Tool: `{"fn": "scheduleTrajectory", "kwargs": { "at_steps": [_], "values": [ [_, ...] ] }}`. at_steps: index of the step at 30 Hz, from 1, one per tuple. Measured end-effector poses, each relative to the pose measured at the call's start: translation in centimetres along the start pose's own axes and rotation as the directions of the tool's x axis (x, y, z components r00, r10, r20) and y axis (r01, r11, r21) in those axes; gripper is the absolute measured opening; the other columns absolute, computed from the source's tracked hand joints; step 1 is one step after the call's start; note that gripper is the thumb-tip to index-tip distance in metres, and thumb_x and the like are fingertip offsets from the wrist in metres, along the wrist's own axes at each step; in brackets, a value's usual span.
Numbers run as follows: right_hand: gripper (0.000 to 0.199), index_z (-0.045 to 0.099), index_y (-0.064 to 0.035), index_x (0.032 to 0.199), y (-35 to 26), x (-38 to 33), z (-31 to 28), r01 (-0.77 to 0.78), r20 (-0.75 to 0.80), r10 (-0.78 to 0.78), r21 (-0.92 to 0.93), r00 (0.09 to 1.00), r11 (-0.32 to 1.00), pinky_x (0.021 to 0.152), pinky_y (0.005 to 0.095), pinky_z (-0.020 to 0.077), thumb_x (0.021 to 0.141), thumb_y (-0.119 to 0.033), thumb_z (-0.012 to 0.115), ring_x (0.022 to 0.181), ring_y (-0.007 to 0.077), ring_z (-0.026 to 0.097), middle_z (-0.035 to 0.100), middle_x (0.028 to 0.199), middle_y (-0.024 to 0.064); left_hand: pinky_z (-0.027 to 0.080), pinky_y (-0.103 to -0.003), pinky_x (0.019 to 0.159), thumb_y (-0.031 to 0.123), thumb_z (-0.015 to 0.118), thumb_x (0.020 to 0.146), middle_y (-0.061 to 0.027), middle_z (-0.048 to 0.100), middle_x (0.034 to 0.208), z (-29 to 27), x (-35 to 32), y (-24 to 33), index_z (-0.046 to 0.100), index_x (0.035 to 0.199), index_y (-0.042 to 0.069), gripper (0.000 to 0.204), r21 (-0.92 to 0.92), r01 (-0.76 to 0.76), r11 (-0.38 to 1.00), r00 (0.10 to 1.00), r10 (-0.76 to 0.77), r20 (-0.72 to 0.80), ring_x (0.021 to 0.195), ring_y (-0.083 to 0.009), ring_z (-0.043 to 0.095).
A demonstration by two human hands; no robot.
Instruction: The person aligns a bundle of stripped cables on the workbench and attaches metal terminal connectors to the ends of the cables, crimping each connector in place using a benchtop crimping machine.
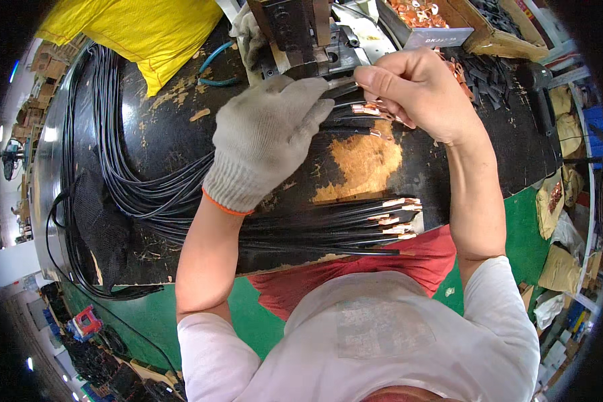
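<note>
My left hand (264,137), in a pale knit glove with an orange cuff edge, is closed around a black cable (344,89) just in front of a metal press (291,40). At that cable's far end, my bare right hand (419,90) pinches with thumb and forefinger; what sits between the tips is hidden. Below my hands lie more cable ends with copper lugs (368,108). Nearer to me, a bundle of black cables (301,224) stretches across the table, its ends carrying copper lugs (402,219).
Long cable loops (114,127) curve over the worn black table (174,134) at the left. A yellow sack (137,37) lies at the back left. Bins of copper lugs (417,13) and dark pieces (499,20) stand at the back right, beside loose black sleeves (490,82).
</note>
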State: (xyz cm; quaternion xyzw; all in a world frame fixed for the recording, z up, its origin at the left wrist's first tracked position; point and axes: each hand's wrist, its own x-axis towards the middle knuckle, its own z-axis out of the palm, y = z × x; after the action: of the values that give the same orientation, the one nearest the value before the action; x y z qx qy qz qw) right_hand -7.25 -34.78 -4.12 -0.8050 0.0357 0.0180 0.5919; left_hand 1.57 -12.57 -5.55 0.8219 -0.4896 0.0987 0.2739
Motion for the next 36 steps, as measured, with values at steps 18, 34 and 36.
{"fn": "scheduleTrajectory", "kwargs": {
  "at_steps": [18,34,36],
  "values": [
    [0.034,0.071,0.0048,0.094,0.4,0.8,0.7,-0.198,0.065,0.191,0.11,0.979,0.974,0.051,0.0283,0.0559,0.103,-0.026,0.06,0.067,0.0173,0.072,0.074,0.078,0.0136,0.054,-0.036,0.06,0.019,0.082,0.079,-0.0048,0.065,0.077,0.6,-0.5,-0.9,0.073,0.106,0.013,0.029,0.146,-0.147,0.978,0.954,0.179,-0.242,0.069,-0.026,0.066],
    [0.025,0.07,-0.0081,0.08,2.6,1.7,2.4,-0.231,0.104,0.213,0.606,0.972,0.761,0.037,0.0191,0.035,0.095,-0.027,0.077,0.045,0.0051,0.053,0.064,0.061,0.0002,0.054,-0.04,0.063,0.017,0.08,0.082,-0.01,0.066,0.08,0.5,-0.1,-1.3,0.074,0.106,0.009,0.026,0.044,-0.167,0.985,0.953,0.172,-0.25,0.07,-0.031,0.067],
    [0.031,0.066,-0.0096,0.072,2.6,1.5,3.1,-0.13,-0.028,0.168,0.515,0.985,0.847,0.039,0.0213,0.0322,0.094,-0.028,0.077,0.045,0.0043,0.049,0.06,0.059,-0.0018,0.054,-0.04,0.063,0.015,0.079,0.082,-0.0108,0.067,0.08,1.3,-0.3,-1.6,0.074,0.106,0.009,0.025,-0.001,-0.166,0.986,0.957,0.161,-0.24,0.07,-0.0317,0.067]
  ]
}}
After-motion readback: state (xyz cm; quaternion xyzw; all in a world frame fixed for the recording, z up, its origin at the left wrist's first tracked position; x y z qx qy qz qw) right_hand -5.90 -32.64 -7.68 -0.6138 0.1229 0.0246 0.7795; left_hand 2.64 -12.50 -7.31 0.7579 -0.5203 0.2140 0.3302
